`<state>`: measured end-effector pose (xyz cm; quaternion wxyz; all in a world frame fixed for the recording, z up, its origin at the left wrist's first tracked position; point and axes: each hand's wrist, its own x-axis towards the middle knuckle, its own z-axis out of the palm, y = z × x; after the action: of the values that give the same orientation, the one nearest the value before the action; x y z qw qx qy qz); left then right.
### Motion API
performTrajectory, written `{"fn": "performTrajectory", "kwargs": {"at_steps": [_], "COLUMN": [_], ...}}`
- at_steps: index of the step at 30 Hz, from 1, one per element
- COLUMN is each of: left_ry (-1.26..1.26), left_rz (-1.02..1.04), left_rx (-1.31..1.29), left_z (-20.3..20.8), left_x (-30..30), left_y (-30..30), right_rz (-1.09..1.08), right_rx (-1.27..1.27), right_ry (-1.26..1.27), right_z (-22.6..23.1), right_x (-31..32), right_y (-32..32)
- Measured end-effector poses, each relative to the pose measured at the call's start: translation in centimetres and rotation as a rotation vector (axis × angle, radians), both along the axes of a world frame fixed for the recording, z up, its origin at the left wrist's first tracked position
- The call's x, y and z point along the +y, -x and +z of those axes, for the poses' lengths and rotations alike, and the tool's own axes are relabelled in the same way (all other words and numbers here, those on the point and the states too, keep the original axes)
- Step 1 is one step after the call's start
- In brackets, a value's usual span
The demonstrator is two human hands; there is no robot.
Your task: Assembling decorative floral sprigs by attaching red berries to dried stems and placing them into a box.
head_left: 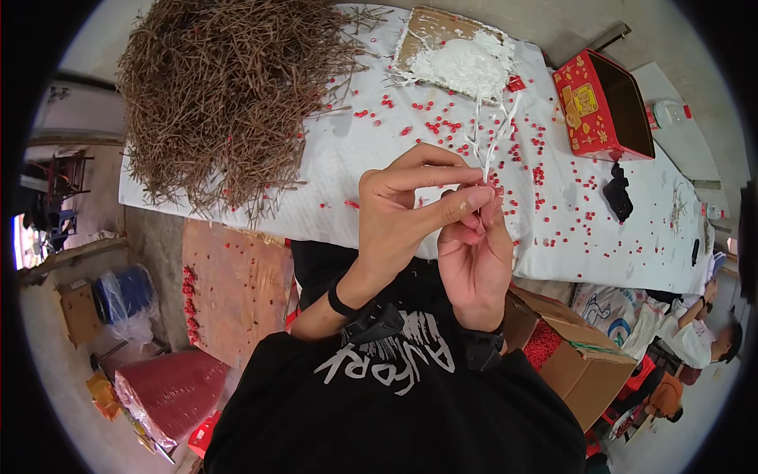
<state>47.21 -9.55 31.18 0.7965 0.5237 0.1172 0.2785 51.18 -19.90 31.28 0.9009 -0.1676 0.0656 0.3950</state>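
Above the white table cover (335,209), both my hands meet at a thin forked twig (502,130) whose branches are coated white. My left hand (403,209) pinches it low down between thumb and fingertips. Just below, my right hand (478,265) is closed with its fingertips together at the twig's lower end; the fingers hide what lies between them. Beyond the hands, a board (418,31) carries a thick white paste (467,65). Small red beads (444,126) are scattered over the cover around the twig.
A big heap of brown twigs (221,95) covers the table's left. At right stand a red open box (588,110) and a crumpled black item (618,196). Beside me, a cardboard box (588,375) holds red beads (543,344). Other people (695,340) sit far right.
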Motion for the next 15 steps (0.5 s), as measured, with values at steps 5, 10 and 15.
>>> {"fn": "performTrajectory", "kwargs": {"at_steps": [5, 10, 15], "left_ry": [-0.167, -0.157, 0.02], "left_rz": [0.066, 0.062, -0.006], "left_rx": [-0.032, -0.058, -0.001], "left_z": [0.2, 0.8, 1.8], "left_x": [0.2, -0.1, -0.7], "left_y": [0.6, 0.9, 1.2], "right_rz": [-0.03, -0.07, -0.114], "right_rx": [-0.147, -0.264, -0.187], "right_ry": [0.072, 0.058, 0.05], "right_z": [-0.3, 0.0, 0.0], "right_x": [0.2, 0.2, -0.1], "right_y": [0.3, 0.5, 0.1]}}
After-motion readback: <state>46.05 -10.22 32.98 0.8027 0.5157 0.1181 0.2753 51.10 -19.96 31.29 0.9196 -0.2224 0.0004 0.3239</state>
